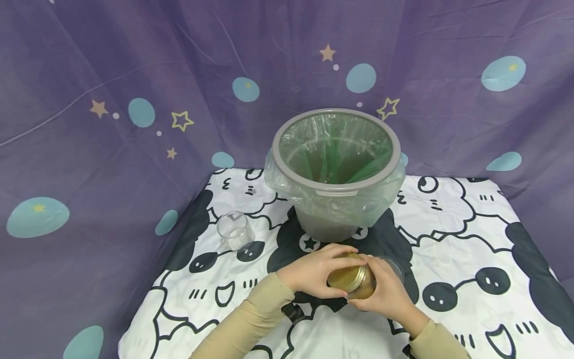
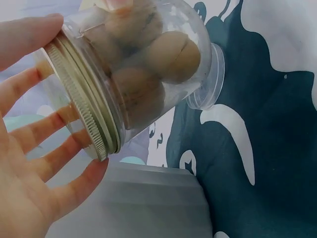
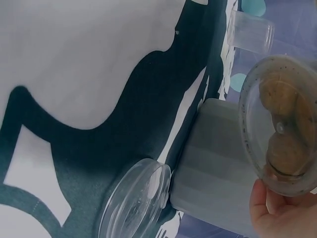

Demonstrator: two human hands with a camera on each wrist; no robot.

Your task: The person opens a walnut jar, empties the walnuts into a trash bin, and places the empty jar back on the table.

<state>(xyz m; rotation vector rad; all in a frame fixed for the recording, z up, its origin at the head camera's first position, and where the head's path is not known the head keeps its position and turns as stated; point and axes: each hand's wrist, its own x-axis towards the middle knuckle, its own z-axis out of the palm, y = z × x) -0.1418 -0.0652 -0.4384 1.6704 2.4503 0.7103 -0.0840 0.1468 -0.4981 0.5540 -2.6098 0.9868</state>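
Observation:
A clear jar [image 2: 143, 116] with a gold screw lid [image 1: 344, 279] is held tilted between both hands above the cloth. Several round brown, walnut-like balls [image 2: 174, 58] show through its wall. My left hand [image 1: 314, 271] grips the lid, thumb on one side and fingers spread round its edge. The right hand [image 1: 386, 289] holds the jar's body near its base, which faces the right wrist view. Beneath and just behind that hand lies a shallow clear round dish [image 3: 133, 206], partly hidden in the head view.
A grey bin [image 1: 280, 162] with a translucent green liner folded over its rim stands just beyond the hands. Left of it is a clear glass cup [image 1: 235, 232]. A black-and-white patterned cloth [image 1: 345, 334] covers the table; a purple curtain [image 1: 287, 30] hangs behind.

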